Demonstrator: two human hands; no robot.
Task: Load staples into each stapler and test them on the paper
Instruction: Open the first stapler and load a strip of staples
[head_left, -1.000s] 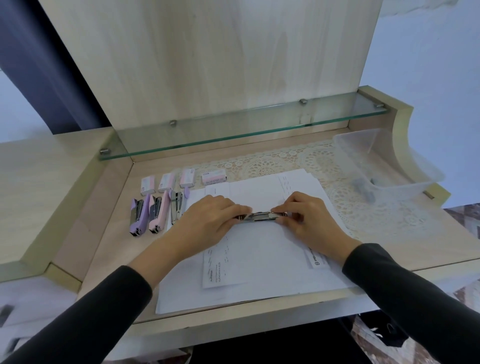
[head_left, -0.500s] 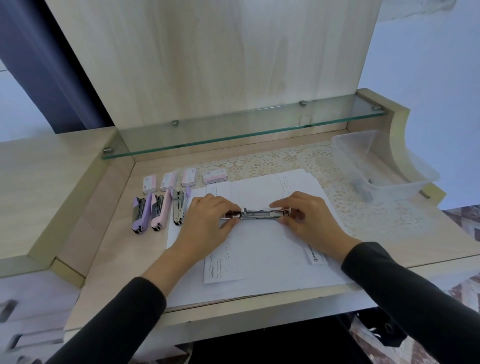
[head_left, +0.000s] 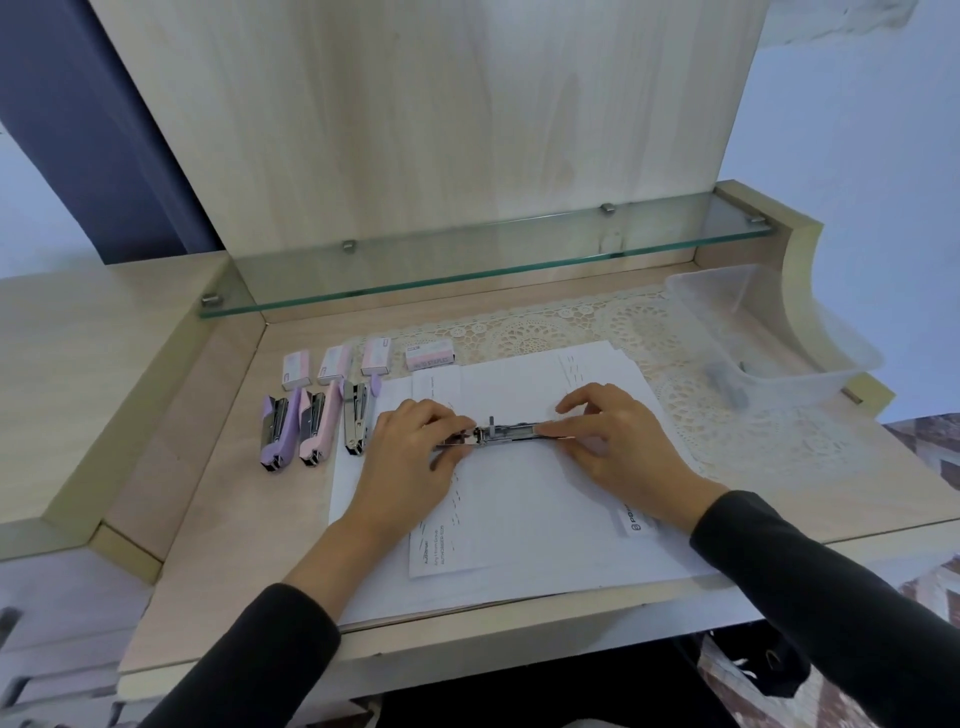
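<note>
Head view: the left hand (head_left: 410, 457) pinches the left end of the opened metal stapler (head_left: 511, 434), and the right hand (head_left: 618, 447) pinches its right end, with the fingers curled on it. The stapler lies between both hands on the paper (head_left: 519, 519). Just left of the left hand, three other staplers (head_left: 317, 428) lie side by side on the counter (head_left: 218, 519). Staple boxes (head_left: 375, 356) sit beyond them.

Single head-worn view, looking forward and down, close over desk (head_left: 208, 493), wide-angle
</note>
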